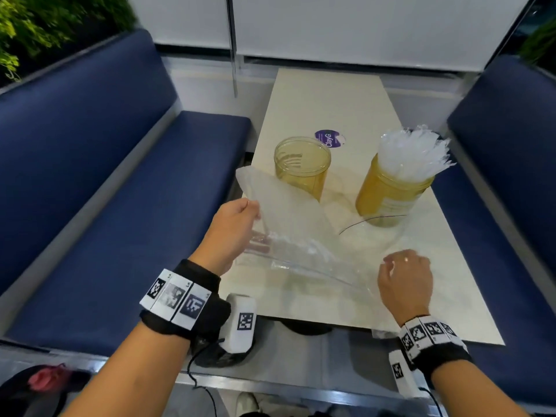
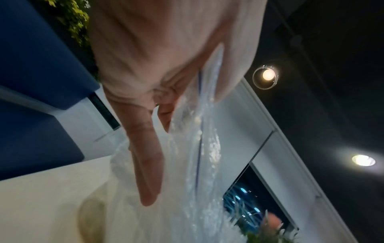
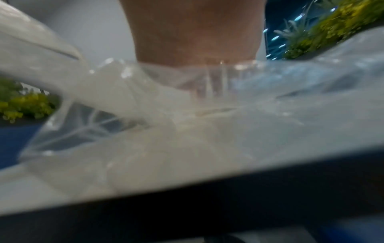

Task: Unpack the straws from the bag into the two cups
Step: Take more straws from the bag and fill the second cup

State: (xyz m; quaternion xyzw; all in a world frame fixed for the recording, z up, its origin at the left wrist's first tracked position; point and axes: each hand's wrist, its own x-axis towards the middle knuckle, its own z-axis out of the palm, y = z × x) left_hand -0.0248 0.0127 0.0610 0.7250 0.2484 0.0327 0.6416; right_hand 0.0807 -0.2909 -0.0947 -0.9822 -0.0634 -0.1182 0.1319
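Observation:
Two amber see-through cups stand on the cream table [image 1: 319,94]. The left cup [image 1: 302,167] looks empty inside. The right cup [image 1: 391,194] is packed with white wrapped straws [image 1: 412,152] that fan out above its rim. A clear plastic bag [image 1: 294,236] hangs slack in front of the left cup. My left hand [image 1: 255,210] pinches its raised upper edge, seen close in the left wrist view as bag [image 2: 197,148] beside a straight finger [image 2: 145,156]. My right hand [image 1: 394,266] is curled at the bag's low end on the table. Crumpled bag [image 3: 187,115] covers those fingers.
Blue padded benches run along the left [image 1: 120,176] and right [image 1: 511,145] of the narrow table. A purple round sticker [image 1: 329,138] lies behind the cups. A thin dark wire [image 1: 370,221] curves by the right cup's base. The table's near edge [image 1: 436,335] is by my right wrist.

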